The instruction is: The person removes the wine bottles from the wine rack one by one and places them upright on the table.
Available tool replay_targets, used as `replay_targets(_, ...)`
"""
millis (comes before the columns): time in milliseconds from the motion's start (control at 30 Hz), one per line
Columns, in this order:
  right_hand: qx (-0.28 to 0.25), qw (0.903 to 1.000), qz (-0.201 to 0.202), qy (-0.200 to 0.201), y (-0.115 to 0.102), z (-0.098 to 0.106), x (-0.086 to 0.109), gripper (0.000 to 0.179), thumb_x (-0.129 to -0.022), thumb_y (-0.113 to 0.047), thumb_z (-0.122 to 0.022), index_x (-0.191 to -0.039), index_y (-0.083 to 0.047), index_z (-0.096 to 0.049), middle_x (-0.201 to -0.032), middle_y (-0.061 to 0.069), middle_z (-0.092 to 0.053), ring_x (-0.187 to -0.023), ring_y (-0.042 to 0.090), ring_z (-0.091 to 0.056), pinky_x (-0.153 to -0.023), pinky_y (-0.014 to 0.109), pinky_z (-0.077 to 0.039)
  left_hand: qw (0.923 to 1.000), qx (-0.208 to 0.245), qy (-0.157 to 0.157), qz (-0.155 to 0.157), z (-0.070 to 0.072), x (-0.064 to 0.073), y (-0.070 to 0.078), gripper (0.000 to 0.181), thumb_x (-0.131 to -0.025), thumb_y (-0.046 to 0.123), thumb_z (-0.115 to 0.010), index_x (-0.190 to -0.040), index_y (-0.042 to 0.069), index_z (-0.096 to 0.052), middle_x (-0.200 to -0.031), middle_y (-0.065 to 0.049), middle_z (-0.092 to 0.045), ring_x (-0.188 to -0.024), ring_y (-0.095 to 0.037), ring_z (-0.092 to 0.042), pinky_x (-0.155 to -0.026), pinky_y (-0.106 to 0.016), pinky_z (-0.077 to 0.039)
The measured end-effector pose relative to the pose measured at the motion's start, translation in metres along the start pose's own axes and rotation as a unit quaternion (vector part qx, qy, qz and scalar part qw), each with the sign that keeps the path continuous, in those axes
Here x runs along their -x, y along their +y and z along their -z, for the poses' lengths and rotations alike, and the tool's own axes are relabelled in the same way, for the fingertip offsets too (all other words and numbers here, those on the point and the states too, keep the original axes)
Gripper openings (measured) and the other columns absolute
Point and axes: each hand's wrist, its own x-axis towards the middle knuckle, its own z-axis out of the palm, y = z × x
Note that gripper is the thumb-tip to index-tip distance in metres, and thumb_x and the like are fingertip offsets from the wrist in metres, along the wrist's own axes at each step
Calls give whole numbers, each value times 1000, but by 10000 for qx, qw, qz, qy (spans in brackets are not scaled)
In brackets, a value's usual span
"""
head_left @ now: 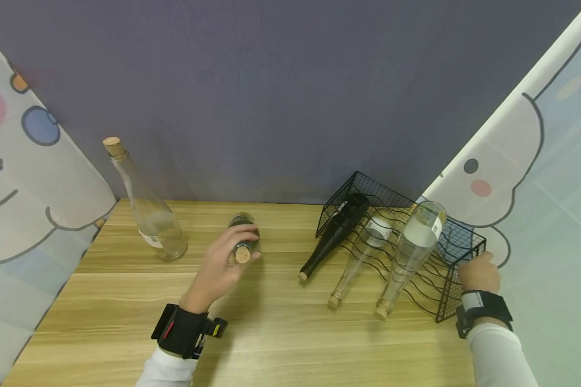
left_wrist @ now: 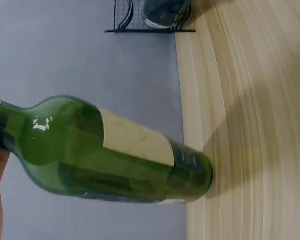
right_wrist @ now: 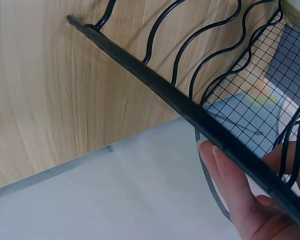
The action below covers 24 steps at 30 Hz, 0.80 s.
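Observation:
A corked green wine bottle (left_wrist: 85, 150) with a cream label is held at its neck by my left hand (head_left: 221, 262). In the head view that bottle's cork (head_left: 242, 255) points up toward the camera. It appears close to upright on the table, though I cannot tell whether its base touches. On the far right, my right hand (head_left: 480, 273) grips the end of a black wire wine rack (head_left: 461, 279). Three corked bottles lie in the rack's wavy wires: a dark bottle (head_left: 336, 228), a clear bottle (head_left: 360, 263) and a taller clear bottle (head_left: 411, 252).
At the table's left stands a tall clear bottle (head_left: 160, 226) with a cork. Behind the wooden table (head_left: 290, 344) rises a grey panel (head_left: 271, 107). Printed white cloth (head_left: 503, 177) hangs along both sides, close to the rack on the right.

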Motion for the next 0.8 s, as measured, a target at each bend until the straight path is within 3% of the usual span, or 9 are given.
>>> replay_targets(100, 2, 10000, 4, -33, 0, -1, 0, 59, -95, -13, -43, -131, 26, -16, -107, 57, -45, -93, 64, -52, -68, 61, -50, 9995, 288, -79, 65, -4, -2, -1, 26, -80, 2, -75, -101, 7, -61, -119, -16, -66, -120, -31, -54, -111, -54, -33)
replay_targets(200, 2, 10000, -20, -63, -1, -1, 0, 60, -96, -13, -43, -132, 26, -15, -107, 57, -45, -94, 64, -51, -68, 61, -51, 9981, 617, 31, -27, -7, -6, -4, 22, -79, -2, -75, -92, 8, -60, -99, -13, -69, -105, -30, -61, -114, -57, -28)
replay_targets(267, 4, 10000, -31, -74, -1, -1, 0, 61, -96, -13, -42, -133, 26, -14, -107, 57, -44, -94, 64, -51, -68, 61, -51, 9968, 742, 217, -197, -9, -10, -7, 20, -78, -4, -74, -84, 8, -59, -83, -11, -67, -89, -26, -63, -111, -58, -32)
replay_targets(400, -27, 10000, -69, -62, -2, 0, 1, 60, -97, -14, -41, -134, 25, -14, -109, 57, -44, -96, 64, -50, -71, 63, -50, 9923, 995, 590, -447, -12, -19, -14, 24, -78, -10, -70, -70, 6, -54, -63, -8, -57, -63, -17, -53, -96, -55, -46)
replay_targets(533, -36, 9999, -70, -105, -1, 0, 1, 61, -96, -14, -42, -133, 25, -14, -111, 57, -42, -98, 64, -49, -74, 63, -50, 9901, 1154, 726, -329, -14, -24, -16, 25, -79, -11, -69, -68, 5, -54, -61, -8, -53, -58, -13, -46, -93, -53, -49)
replay_targets(633, -14, 9999, -70, -108, -1, -1, 1, 61, -97, -15, -41, -133, 25, -14, -111, 56, -42, -98, 64, -49, -75, 63, -50, 9883, 1331, 741, -118, -14, -28, -15, 22, -81, -10, -69, -70, 3, -55, -64, -10, -53, -59, -14, -45, -81, -41, -51)
replay_targets(733, -3, 10000, -48, -83, -1, 0, 1, 60, -96, -15, -42, -133, 25, -14, -110, 56, -43, -98, 64, -49, -75, 63, -50, 9854, 1520, 770, -11, -14, -32, -14, 20, -81, -11, -69, -70, 0, -55, -66, -12, -52, -62, -17, -44, -64, -32, -41)
replay_targets(800, -15, 10000, -39, -55, -1, 0, 1, 60, -96, -14, -43, -132, 25, -15, -110, 56, -43, -97, 64, -49, -74, 63, -50, 9845, 1547, 827, -25, -14, -34, -14, 20, -81, -12, -68, -70, -1, -55, -66, -13, -51, -62, -16, -44, -60, -29, -37)
